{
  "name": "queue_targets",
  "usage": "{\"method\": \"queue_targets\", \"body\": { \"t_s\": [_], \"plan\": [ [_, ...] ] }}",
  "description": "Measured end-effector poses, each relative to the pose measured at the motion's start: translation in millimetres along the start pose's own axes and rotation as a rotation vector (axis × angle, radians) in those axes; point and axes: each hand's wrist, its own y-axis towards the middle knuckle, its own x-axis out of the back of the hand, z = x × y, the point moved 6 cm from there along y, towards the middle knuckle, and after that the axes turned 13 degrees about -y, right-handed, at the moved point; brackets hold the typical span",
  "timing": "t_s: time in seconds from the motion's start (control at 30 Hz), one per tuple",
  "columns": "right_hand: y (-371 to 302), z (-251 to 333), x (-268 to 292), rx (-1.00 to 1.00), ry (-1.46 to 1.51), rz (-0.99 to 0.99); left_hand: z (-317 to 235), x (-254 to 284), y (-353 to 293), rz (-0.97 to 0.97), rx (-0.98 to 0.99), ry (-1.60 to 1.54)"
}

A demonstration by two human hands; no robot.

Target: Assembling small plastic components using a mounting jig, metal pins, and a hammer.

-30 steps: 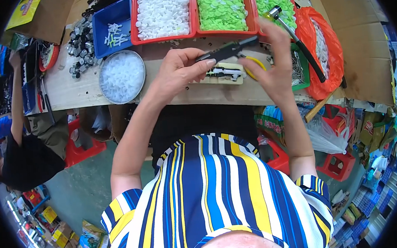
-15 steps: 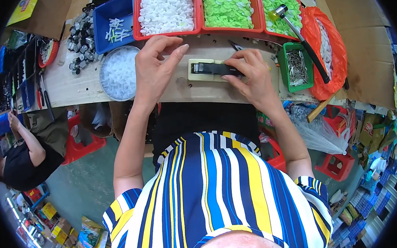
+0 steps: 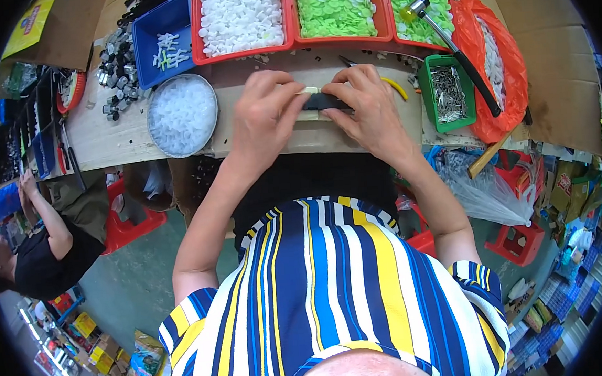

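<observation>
A long black part (image 3: 325,102) lies on a cream block (image 3: 308,116) at the near side of the workbench. My right hand (image 3: 372,111) grips the black part's right end between thumb and fingers. At its left end, my left hand (image 3: 262,114) is closed, fingertips and thumb drawn together against the part. Whatever the left fingertips pinch is hidden. Both hands cover the block's ends. Behind my right hand lies a tool with a yellow handle (image 3: 397,88), partly hidden.
A round tray of translucent white pieces (image 3: 183,116) stands left, near a blue bin (image 3: 142,53). Red bins (image 3: 245,55) of white and green pieces line the back. Right are a green box of metal pins (image 3: 450,96), a mallet (image 3: 473,74) and a red bag (image 3: 516,99). Someone sits far left.
My left hand has moved right and down from above the bench to the black part's left end, and its fingers have closed. My right hand has stayed at the right end.
</observation>
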Motion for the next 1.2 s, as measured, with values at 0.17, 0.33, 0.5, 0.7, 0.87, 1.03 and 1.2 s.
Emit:
{"method": "queue_targets", "body": {
  "t_s": [0.17, 0.33, 0.5, 0.7, 0.87, 1.03, 1.2],
  "plan": [
    [-1, -5, 3, 0.02, 0.013, 0.018, -6, -34, -13, 0.196, -0.243, 0.1],
    [14, -71, 66, -0.108, -0.128, -0.239, 4, -34, -15, 0.247, -0.286, 0.105],
    [15, -159, 82, -0.327, -0.635, -0.117, 3, -37, -17, 0.261, -0.338, 0.15],
    [9, -157, 91, -0.237, -0.519, -0.132, 2, -40, -18, 0.272, -0.367, 0.199],
    [-26, -92, 84, -0.319, -0.035, 0.015, 1, -39, -21, 0.303, -0.39, 0.243],
    [-61, -38, 47, -0.091, -0.105, 0.177, -3, -43, -19, 0.338, -0.404, 0.273],
    [-50, -3, 105, -0.026, -0.048, -0.263, -1, -41, -22, 0.33, -0.391, 0.289]
  ]
}}
